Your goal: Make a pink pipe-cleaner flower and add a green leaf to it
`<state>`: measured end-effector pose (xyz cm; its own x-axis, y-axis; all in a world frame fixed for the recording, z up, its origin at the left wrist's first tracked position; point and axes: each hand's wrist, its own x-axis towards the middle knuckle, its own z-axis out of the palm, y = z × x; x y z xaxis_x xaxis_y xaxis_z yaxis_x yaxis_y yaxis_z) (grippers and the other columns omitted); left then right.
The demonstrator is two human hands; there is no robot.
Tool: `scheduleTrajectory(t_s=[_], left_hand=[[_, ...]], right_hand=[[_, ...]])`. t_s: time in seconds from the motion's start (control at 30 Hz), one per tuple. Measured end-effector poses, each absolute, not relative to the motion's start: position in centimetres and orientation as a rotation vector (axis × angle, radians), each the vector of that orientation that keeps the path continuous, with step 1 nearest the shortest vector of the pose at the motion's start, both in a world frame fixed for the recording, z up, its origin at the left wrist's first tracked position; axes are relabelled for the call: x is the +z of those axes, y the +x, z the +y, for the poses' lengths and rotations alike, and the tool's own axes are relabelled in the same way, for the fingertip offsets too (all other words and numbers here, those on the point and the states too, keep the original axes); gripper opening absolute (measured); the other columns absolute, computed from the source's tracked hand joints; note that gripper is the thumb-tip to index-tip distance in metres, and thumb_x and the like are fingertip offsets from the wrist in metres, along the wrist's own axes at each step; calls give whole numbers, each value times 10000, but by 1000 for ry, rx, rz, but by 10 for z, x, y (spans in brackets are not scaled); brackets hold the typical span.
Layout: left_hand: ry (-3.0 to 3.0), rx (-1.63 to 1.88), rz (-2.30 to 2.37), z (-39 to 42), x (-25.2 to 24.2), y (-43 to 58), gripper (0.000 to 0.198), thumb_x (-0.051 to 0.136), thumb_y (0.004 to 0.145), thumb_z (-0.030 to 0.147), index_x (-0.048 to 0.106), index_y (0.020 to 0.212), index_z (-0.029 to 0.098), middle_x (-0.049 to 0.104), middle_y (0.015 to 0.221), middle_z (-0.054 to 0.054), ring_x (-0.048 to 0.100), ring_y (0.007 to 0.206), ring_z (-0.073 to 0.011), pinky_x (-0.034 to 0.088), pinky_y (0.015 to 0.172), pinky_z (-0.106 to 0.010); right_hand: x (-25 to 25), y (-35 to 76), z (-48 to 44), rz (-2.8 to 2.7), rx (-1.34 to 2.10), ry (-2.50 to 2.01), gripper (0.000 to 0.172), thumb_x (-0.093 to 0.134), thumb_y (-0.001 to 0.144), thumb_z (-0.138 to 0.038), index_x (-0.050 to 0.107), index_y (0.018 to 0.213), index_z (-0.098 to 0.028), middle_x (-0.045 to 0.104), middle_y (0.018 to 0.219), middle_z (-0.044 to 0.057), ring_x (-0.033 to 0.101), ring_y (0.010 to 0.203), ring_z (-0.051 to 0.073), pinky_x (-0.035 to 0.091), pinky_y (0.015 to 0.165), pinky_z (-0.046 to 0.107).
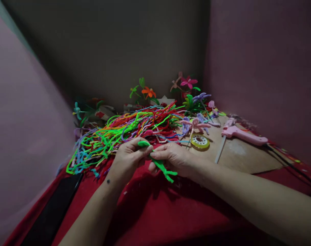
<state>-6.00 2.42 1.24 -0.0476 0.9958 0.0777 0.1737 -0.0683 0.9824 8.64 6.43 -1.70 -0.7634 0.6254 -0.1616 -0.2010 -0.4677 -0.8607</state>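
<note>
Both hands meet at the middle of the view on a bright green pipe cleaner piece [159, 164], bent double like a leaf. My left hand [131, 154] pinches it near its rounded upper end between thumb and fingers. My right hand [170, 154] grips its middle, thumb on top. The lower end hangs below my right hand and splits into two short tips. Just behind the hands lies a large tangled pile of pipe cleaners [114, 131] in green, red, orange, purple and blue. Parts of the green piece are hidden under my fingers.
A pink glue gun [243, 134] with a black cord rests on a brown board [237, 153] at the right. Beside it lie a yellow tape roll [200, 141] and a pink pipe cleaner flower [195, 124]. A black flat object [53, 208] sits left on red cloth [155, 212].
</note>
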Motion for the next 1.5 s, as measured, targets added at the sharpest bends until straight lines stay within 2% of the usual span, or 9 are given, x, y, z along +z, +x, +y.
scheduleTrajectory(t_s=[0.13,0.33,0.53,0.63,0.77,0.87,1.13,1.37,1.5], left_hand=[[1558,1262,1443,22,13,-57,127,626,729,282,564,724,172,469,569,57,386,474,-55,309,446,-174],[2079,1252,1794,21,8,-53,71,591,730,237,575,685,184,517,573,50,452,543,-86,361,558,-207],[1491,1282,1585,24,11,-54,283,636,710,402,533,841,174,569,683,23,543,600,-118,407,553,-222],[1372,1142,1313,23,8,-44,241,602,748,386,580,809,153,603,738,-13,575,682,-131,438,629,-233],[1221,1092,1275,22,-1,-31,215,598,744,358,542,724,151,523,560,35,458,440,-65,352,441,-183],[1211,1059,1357,23,-6,-28,254,566,763,361,485,640,154,433,470,64,347,352,-34,258,366,-164],[1190,1081,1301,22,-9,-30,218,532,798,347,435,695,181,408,478,84,336,339,-35,262,355,-164],[1188,1096,1334,21,-8,-30,268,504,815,367,336,674,214,255,480,111,190,379,-49,196,357,-163],[1306,1112,1402,22,-7,-30,232,456,830,376,365,688,217,227,486,104,183,398,-66,193,388,-186]], right_hand=[[-18,87,64,-1299,2154,-705,97,653,661,-197,621,646,-107,641,534,40,534,402,105,379,402,206],[-24,82,61,-1365,2099,-691,172,706,611,-269,621,605,-120,611,484,17,532,414,121,405,459,248],[-21,81,68,-1057,1844,-568,217,766,567,-294,675,671,-126,638,606,-1,565,585,104,425,614,238],[-21,80,70,-922,1879,-486,259,771,571,-312,678,732,-132,620,598,-13,529,528,87,418,552,229],[-22,79,69,-912,1968,-505,325,775,558,-363,649,747,-132,554,527,-36,461,420,78,365,427,219],[-19,81,72,-977,1840,-525,305,775,570,-352,649,726,-123,605,620,0,522,523,94,411,501,229],[-10,87,81,-1155,1591,-486,243,671,711,-388,604,767,-161,635,687,5,590,670,128,444,672,272],[-7,94,91,-1469,1318,-594,211,603,775,-310,531,649,-156,444,543,-74,382,504,60,329,533,210],[-6,96,93,-1453,1356,-629,177,625,743,-262,546,636,-146,487,530,-55,435,485,69,350,503,218]])
